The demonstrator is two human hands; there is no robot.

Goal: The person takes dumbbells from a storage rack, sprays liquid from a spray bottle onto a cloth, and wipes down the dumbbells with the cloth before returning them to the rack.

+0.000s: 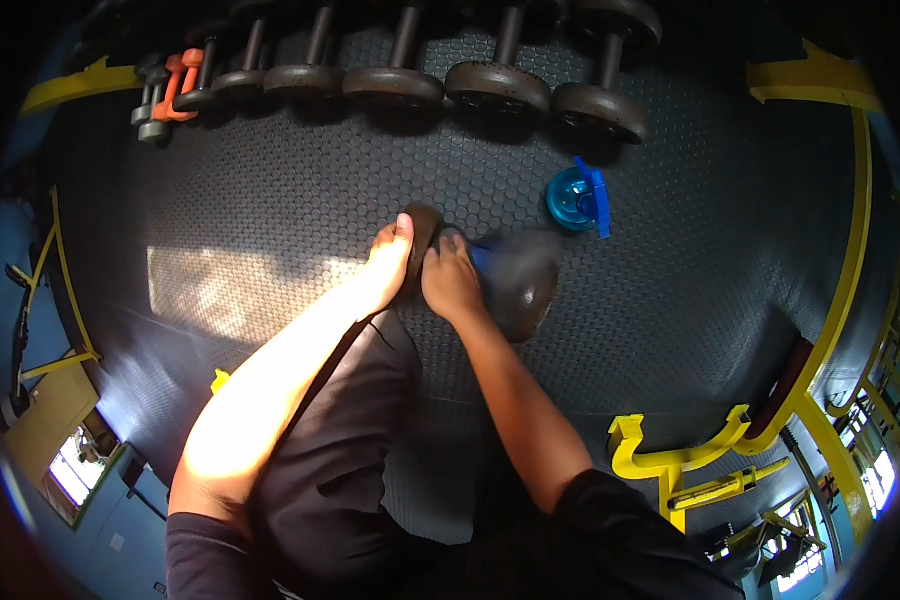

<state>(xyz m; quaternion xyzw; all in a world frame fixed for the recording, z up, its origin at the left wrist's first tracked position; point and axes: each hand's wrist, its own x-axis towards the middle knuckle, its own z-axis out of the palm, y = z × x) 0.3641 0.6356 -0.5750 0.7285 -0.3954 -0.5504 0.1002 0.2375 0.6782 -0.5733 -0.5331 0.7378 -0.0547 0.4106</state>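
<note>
A dark dumbbell (530, 300) with round end plates is in front of me, low over the black textured floor mat; its right end is blurred. My left hand (390, 257) lies against the plate at its left end, thumb up along the rim. Between the two plates, my right hand (452, 277) has its fingers wrapped round the handle, which the hand mostly hides. Beyond the dumbbell's right end stands a blue bottle (572, 198) with a blue lid, apart from both hands.
Several large dark dumbbells (393, 86) line the far side, with smaller orange (183, 85) and grey ones (154, 103) at the left end. A yellow metal frame (660, 463) rises at the lower right. My dark-clothed leg (345, 420) is below my left arm.
</note>
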